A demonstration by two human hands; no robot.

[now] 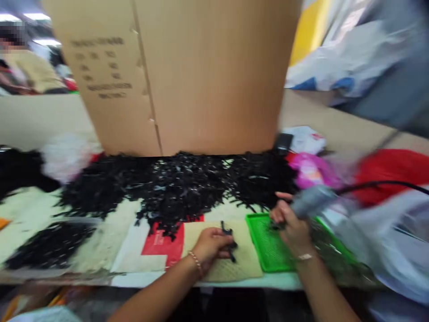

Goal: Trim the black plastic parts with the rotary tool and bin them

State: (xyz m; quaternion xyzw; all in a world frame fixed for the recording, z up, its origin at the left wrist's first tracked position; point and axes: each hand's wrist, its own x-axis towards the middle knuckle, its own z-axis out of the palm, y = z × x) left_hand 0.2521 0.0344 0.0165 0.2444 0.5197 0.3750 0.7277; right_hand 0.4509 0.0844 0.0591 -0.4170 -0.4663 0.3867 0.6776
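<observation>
The tall box [214,80] is matt brown cardboard. The heaped black pieces [187,183] look like plastic, catching small glossy highlights; the held black piece [229,232] seems duller. The green tray [273,250] looks like meshed plastic, the tan mat [246,250] matt and cloth-like, the grey tool [311,201] smooth, though blurred.

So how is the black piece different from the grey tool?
The black piece is small and thin; the grey tool is bigger and thicker. A cable runs from the grey tool; none shows on the black piece. Both are held: one in the left hand, one in the right hand.
</observation>
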